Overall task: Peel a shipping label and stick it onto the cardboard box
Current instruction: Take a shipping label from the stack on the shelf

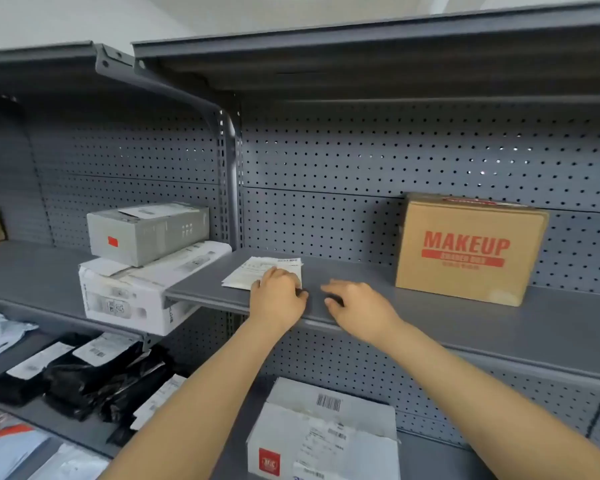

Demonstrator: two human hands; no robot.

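Observation:
A white shipping label sheet [257, 270] lies flat on the grey metal shelf [361, 282], left of centre. My left hand [278, 296] rests on the sheet's near right corner, fingers curled down onto it. My right hand [357, 308] hovers just to the right, over bare shelf, fingers bent and apart with nothing in them. A brown cardboard box [465, 251] printed "MAKEUP" in red stands upright at the shelf's right, against the pegboard, well apart from both hands.
A grey box [146, 233] sits on a white box [136, 292] at the left. On the lower shelf lie black mailer bags [80, 375] and a white labelled carton [323, 438]. Another shelf hangs overhead.

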